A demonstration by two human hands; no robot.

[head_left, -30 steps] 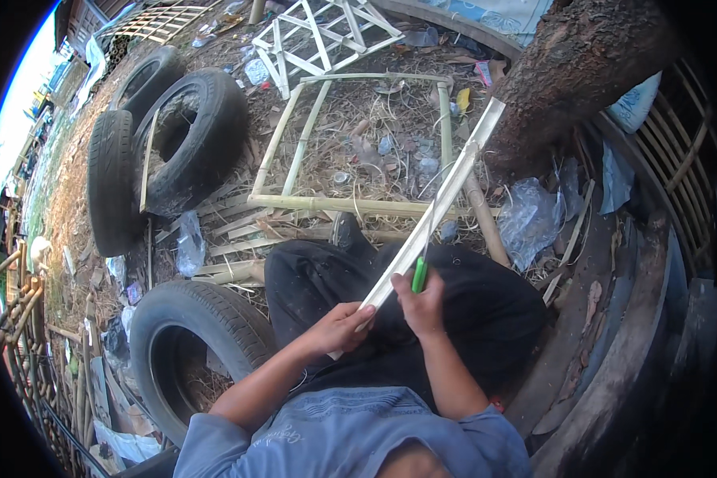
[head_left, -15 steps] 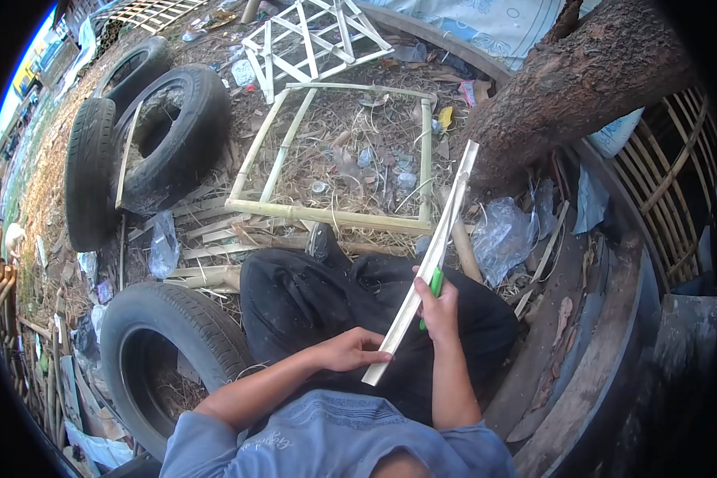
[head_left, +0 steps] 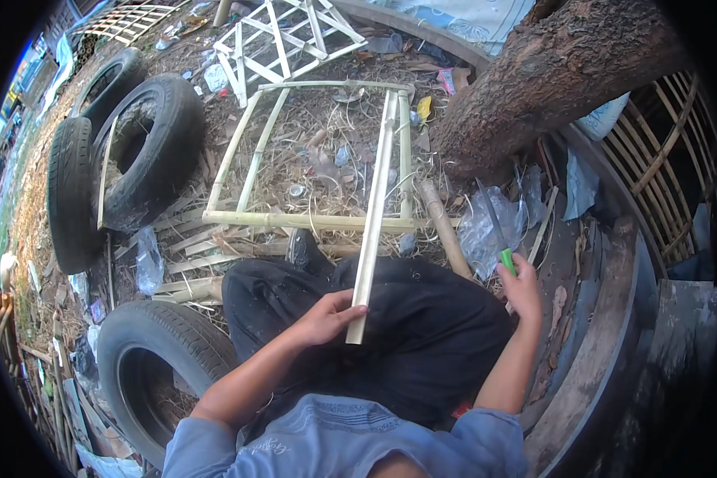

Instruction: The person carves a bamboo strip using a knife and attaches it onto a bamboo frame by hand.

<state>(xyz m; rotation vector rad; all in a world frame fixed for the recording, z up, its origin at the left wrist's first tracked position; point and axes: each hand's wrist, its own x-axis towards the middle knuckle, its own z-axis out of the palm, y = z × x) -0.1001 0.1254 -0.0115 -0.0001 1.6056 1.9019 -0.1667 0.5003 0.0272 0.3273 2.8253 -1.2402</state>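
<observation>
My left hand point(head_left: 332, 317) grips a long pale split bamboo strip point(head_left: 374, 211) close to its lower end, thumb on top. The strip points away from me, its far end over the right side of a bamboo frame point(head_left: 295, 218) on the ground. Off to the right, my right hand point(head_left: 522, 288) is closed round the green handle of a knife point(head_left: 507, 259). Its long thin blade points up and to the left, over a clear plastic bag, and is apart from the strip. My crossed legs in black trousers lie beneath both hands.
Old tyres point(head_left: 161, 338) stand on my left, with more beyond point(head_left: 155, 151). A thick tree trunk point(head_left: 550, 88) leans at the far right. Behind the frame lies a lattice of pale strips point(head_left: 283, 40). A bamboo pole point(head_left: 446, 227) and plastic bag point(head_left: 486, 231) lie near my right knee.
My right hand has moved right with the knife, away from the bamboo strip. The left hand has shifted slightly up and left, and the strip now stands more upright in view.
</observation>
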